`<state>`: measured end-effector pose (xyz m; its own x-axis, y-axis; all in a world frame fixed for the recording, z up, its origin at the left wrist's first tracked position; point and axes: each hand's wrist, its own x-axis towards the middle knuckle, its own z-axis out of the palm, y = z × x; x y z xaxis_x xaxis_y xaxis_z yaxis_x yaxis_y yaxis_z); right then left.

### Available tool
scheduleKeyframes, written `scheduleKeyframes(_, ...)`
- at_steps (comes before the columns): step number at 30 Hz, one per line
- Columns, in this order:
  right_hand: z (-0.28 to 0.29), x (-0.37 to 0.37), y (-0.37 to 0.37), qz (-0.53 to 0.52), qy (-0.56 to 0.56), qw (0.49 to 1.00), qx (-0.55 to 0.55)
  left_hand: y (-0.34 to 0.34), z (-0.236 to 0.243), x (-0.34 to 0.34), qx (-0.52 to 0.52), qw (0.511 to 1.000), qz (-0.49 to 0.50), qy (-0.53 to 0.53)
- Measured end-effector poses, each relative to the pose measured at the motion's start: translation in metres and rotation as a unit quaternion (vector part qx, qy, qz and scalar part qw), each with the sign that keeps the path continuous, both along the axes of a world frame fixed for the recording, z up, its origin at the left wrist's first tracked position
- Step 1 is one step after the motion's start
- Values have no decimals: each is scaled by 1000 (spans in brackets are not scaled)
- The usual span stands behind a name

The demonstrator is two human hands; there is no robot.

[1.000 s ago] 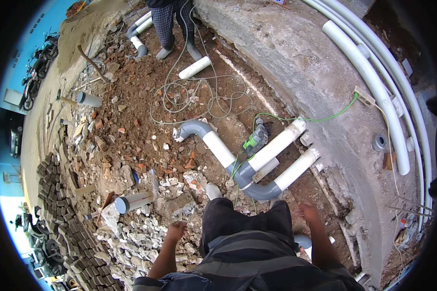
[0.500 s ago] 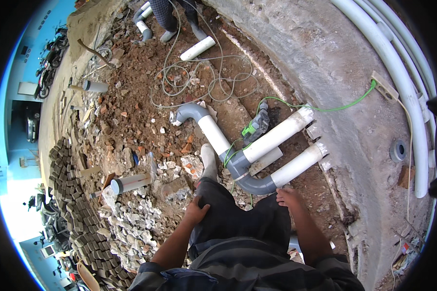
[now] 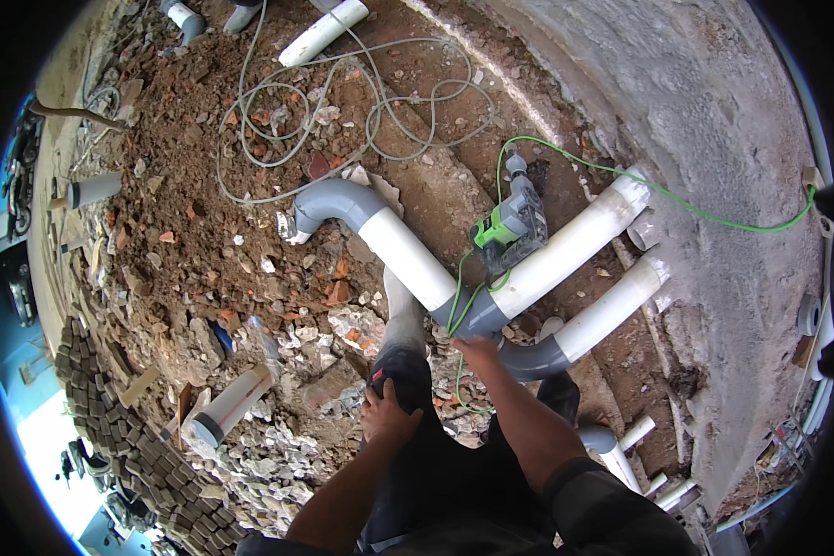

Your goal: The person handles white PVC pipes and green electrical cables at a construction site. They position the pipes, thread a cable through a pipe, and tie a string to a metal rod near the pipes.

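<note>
My left hand (image 3: 389, 414) rests on my bent knee with its fingers spread and nothing in it. Low over the joint of the pipe assembly, my right hand (image 3: 478, 352) has its fingers drawn together beside a grey fitting (image 3: 480, 317). A green cord (image 3: 460, 382) passes right by these fingers; whether they grip it or the fitting is hidden. White pipes (image 3: 408, 258) join the grey fittings, with a curved grey elbow (image 3: 533, 360) just right of my hand. Beyond the joint, a green and grey power tool (image 3: 512, 222) leans against the upper white pipe (image 3: 565, 248).
Broken brick and rubble (image 3: 278, 463) cover the ground on the left, near stacked paving blocks (image 3: 111, 431). A capped pipe (image 3: 236, 403) sticks up there. A pale hose (image 3: 380, 120) lies looped ahead. A concrete wall (image 3: 704, 139) rises on the right.
My view has moved forward and down over the pipes. My right hand has gone from beside my knee and the elbow forward and left to the fitting. My left hand remains on my leg.
</note>
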<state>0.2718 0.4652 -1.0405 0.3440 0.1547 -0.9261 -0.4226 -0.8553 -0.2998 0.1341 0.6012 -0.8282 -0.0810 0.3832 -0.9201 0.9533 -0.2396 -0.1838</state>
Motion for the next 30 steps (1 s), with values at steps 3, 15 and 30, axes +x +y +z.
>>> scheduleKeyframes(3, -49, -16, 22, 16, 66, 993, -101, 9, -5, -14, 17, 999, 6, -27)
scheduleKeyframes(15, -96, -46, 51, 56, -155, 975, -150, 20, -10, -26, 30, 998, 19, -55)
scheduleKeyframes(30, -100, 171, 26, -262, -304, 915, -48, 22, -13, -21, 41, 996, 6, -75)
